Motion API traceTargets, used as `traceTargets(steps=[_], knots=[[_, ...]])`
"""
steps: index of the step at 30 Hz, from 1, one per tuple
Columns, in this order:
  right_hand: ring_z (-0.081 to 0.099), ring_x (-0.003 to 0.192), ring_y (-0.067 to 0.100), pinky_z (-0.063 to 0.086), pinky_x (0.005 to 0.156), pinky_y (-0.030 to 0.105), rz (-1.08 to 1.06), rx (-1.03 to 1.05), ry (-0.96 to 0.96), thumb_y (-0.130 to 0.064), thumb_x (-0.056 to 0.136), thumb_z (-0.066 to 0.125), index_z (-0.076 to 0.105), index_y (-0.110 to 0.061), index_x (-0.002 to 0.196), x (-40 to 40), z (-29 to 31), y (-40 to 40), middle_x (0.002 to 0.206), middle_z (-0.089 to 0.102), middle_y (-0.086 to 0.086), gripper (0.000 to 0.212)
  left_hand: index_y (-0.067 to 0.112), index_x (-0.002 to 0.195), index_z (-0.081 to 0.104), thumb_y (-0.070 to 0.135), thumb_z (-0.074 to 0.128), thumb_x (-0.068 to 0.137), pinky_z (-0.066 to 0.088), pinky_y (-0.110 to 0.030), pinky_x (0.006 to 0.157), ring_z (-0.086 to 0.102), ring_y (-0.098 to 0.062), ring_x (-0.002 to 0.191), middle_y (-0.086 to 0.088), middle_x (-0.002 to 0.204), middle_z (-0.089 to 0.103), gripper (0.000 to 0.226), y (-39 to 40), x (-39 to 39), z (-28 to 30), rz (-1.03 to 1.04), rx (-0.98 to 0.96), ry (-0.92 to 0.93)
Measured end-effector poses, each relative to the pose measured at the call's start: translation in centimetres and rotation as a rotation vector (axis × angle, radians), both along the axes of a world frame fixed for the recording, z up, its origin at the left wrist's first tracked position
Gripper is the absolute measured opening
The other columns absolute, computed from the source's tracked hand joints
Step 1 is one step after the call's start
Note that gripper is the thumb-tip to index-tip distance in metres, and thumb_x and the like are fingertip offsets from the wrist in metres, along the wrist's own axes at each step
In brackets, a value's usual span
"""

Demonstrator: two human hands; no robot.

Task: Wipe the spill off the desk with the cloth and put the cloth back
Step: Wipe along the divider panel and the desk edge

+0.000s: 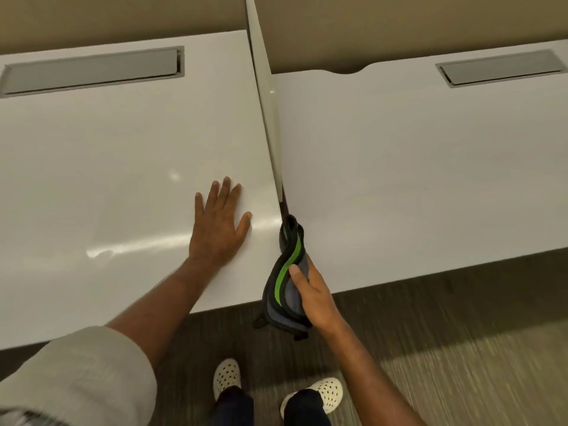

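The left hand lies flat with fingers spread on the tabletop, left of the divider panel, holding nothing; the right hand grips the cloth at the near end of that panel, fingers curled round its lower half. The cloth is bunched long and narrow, its long axis running roughly in line with the panel, upper end touching the panel's near edge and lower end hanging past the tabletop's front edge. No spill is discernible, so wiping appears complete, and return of the cloth rests with the right hand.
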State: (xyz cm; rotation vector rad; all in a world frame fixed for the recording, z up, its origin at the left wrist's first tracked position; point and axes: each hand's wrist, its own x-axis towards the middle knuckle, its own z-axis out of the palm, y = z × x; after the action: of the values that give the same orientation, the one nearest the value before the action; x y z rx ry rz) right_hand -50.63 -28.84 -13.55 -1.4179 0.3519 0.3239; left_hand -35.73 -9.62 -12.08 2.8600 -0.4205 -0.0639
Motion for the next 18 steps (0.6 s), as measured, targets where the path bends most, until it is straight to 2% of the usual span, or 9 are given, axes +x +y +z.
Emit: traceTargets(steps=[2, 6, 8, 10, 11, 14, 18], knots=[[0.063, 0.123, 0.005, 0.053, 0.095, 0.016, -0.129, 0.093, 0.064, -0.047, 0.095, 0.051, 0.051, -0.042, 0.134, -1.2, -0.6, -0.2, 0.125, 0.071, -0.014, 0.04, 0.021, 0.163, 0.012, 0.053, 0.021, 0.101, 0.001, -0.053, 0.127, -0.004, -0.021, 0.158, -0.003, 0.172, 0.002, 0.07, 0.0, -0.1, 0.2, -0.007, 0.006, 0.007], [0.071, 0.114, 0.021, 0.061, 0.086, 0.029, -0.515, 0.335, 0.119, -0.04, 0.092, 0.055, 0.055, -0.019, 0.139, -3.6, -1.6, 0.7, 0.12, 0.077, 0.004, 0.051, 0.019, 0.163, 0.011, 0.049, 0.027, 0.105, 0.0, -0.054, 0.127, -0.005, -0.022, 0.158, -0.004, 0.172, 0.0, 0.067, 0.2, 0.0, 0.2, -0.015, -0.01, 0.009], [0.068, 0.119, 0.027, 0.059, 0.094, 0.039, -0.699, 0.456, 0.136, -0.041, 0.091, 0.056, 0.057, -0.017, 0.139, -4.6, -1.3, 1.5, 0.127, 0.073, 0.01, 0.054, 0.017, 0.163, 0.012, 0.049, 0.031, 0.105, -0.002, -0.053, 0.127, -0.005, -0.022, 0.158, -0.004, 0.172, 0.0, 0.068, 0.4, 0.1, 0.2, -0.019, -0.025, 0.013], [0.063, 0.126, 0.031, 0.051, 0.106, 0.047, -0.833, 0.54, 0.122, -0.044, 0.093, 0.055, 0.059, -0.016, 0.14, -5.5, -0.9, 2.4, 0.136, 0.068, 0.014, 0.055, 0.016, 0.162, 0.013, 0.049, 0.035, 0.104, -0.003, -0.053, 0.126, -0.004, -0.024, 0.158, -0.005, 0.171, 0.001, 0.071, 0.7, 0.2, 0.3, -0.033, -0.058, 0.03], [0.062, 0.128, 0.032, 0.048, 0.108, 0.049, -0.896, 0.572, 0.108, -0.046, 0.094, 0.055, 0.058, -0.016, 0.142, -5.9, -0.8, 2.7, 0.139, 0.065, 0.014, 0.057, 0.016, 0.162, 0.014, 0.049, 0.038, 0.103, -0.003, -0.054, 0.126, -0.004, -0.024, 0.158, -0.006, 0.171, 0.002, 0.072, 0.8, 0.3, 0.3, -0.043, -0.078, 0.042], [0.065, 0.125, 0.031, 0.054, 0.1, 0.047, -1.014, 0.626, 0.047, -0.05, 0.096, 0.054, 0.055, -0.014, 0.146, -6.5, 0.0, 3.2, 0.141, 0.064, 0.014, 0.061, 0.017, 0.162, 0.012, 0.051, 0.042, 0.101, -0.006, -0.058, 0.124, -0.007, -0.026, 0.158, -0.007, 0.171, 0.0, 0.076, 1.1, 0.6, 0.4, -0.096, -0.115, 0.079], [0.068, 0.12, 0.029, 0.057, 0.099, 0.047, -1.132, 0.666, -0.046, -0.052, 0.103, 0.046, 0.057, -0.013, 0.145, -7.3, 0.8, 4.0, 0.134, 0.069, 0.011, 0.058, 0.019, 0.163, 0.005, 0.06, 0.028, 0.102, -0.012, -0.057, 0.123, -0.012, -0.024, 0.157, -0.005, 0.171, -0.006, 0.077, 2.8, 1.0, 0.5, -0.384, -0.044, 0.043]])
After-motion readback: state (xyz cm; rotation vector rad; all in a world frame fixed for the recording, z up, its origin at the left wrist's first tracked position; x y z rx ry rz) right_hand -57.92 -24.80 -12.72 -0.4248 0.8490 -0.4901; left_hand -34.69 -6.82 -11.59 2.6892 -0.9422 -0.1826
